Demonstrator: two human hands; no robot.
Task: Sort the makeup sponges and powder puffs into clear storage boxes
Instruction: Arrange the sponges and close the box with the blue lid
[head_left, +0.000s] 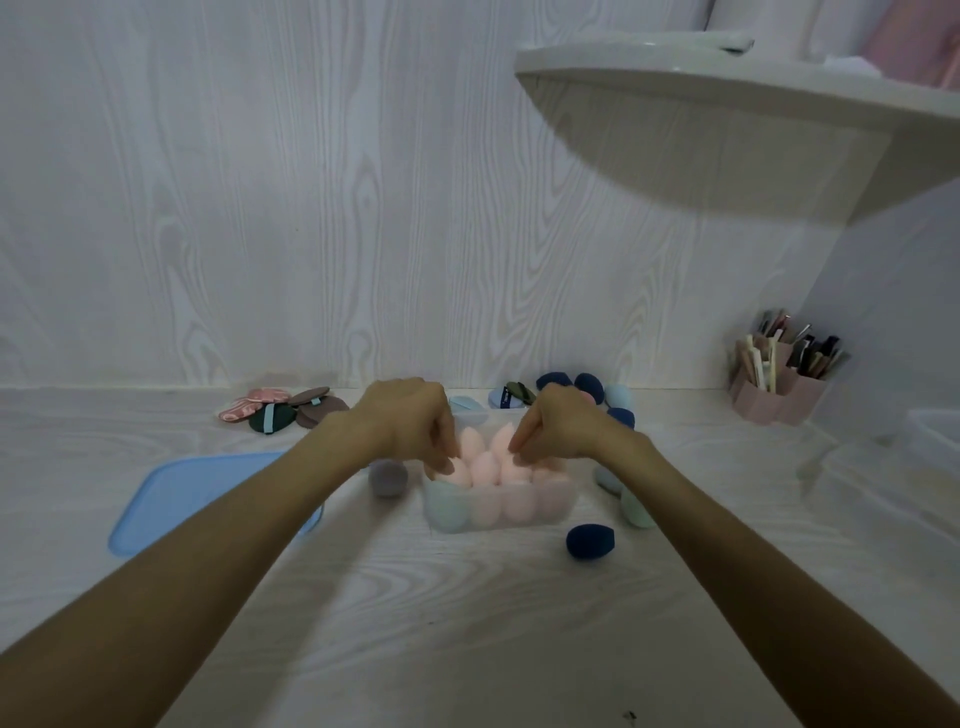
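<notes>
Reaching forward, both arms stretched out long over the table (467, 623), and both hands hung above the clear box (498, 512). The left hand (410, 415) bent down at the wrist, with its fingers (441, 457) curled and pointing into the box. They touched the pink sponges (485, 467) there. Whether they pinched one, I cannot tell. The right hand (558, 423) bent the same way, across from the left one. Its fingertips (517, 449) were pressed close together on the tip of a pink sponge, but whether it really held it, I cannot tell.

The box sat right under the two hands, full of pink sponges standing up, with one green sponge (447, 512) in the near left corner. A grey sponge (388, 478) lay just left of the left hand's fingers. A blue lid (182, 499) lay under the left arm. A dark blue sponge (589, 541) lay nearer than the right hand, beside the box. More blue sponges (592, 389) sat behind the right hand. Flat puffs (280, 408) lay in a pile behind and left of the left hand. A pink holder (779, 400) with tools stood far to the right.
</notes>
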